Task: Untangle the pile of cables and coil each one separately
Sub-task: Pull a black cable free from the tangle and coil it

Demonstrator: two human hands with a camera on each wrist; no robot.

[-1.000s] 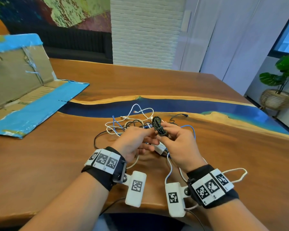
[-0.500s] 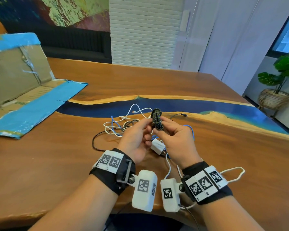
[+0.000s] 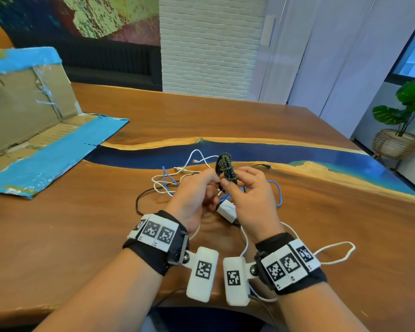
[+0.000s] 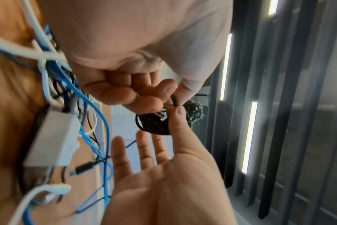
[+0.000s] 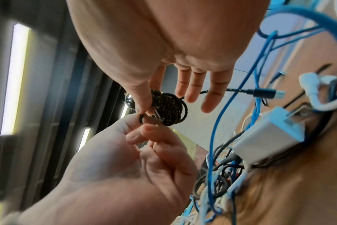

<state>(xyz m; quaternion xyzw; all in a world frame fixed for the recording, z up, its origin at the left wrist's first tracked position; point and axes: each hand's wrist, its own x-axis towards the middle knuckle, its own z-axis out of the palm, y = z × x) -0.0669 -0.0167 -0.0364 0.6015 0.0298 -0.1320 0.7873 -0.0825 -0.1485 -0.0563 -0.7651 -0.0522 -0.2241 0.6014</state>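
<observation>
Fingers (image 3: 211,178) of the left hand (image 3: 192,200) are curled, thumb and forefinger pinching the near edge of a small coiled black braided cable (image 3: 225,168) flecked with yellow, held up above the tabletop (image 3: 82,224). From the other side, the right hand (image 3: 249,200) pinches the same coil between thumb and forefinger, while its other three fingers (image 5: 194,85) are spread straight and touch nothing. The coil sits between the two sets of fingertips, and its black USB plug (image 5: 267,93) sticks out to the side in the right wrist view.

To the far left on the tabletop lies a flattened cardboard box (image 3: 34,130) with blue tape. Under and behind the hands lies the tangled pile of cables (image 3: 175,180): white, blue and thin black cords lying across one another. A white charger block (image 3: 227,210) rests just below the hands, with cords around it. A white cable loop (image 3: 338,252) lies beside the right wrist. At the far right stands a potted plant (image 3: 403,130) on the floor.
</observation>
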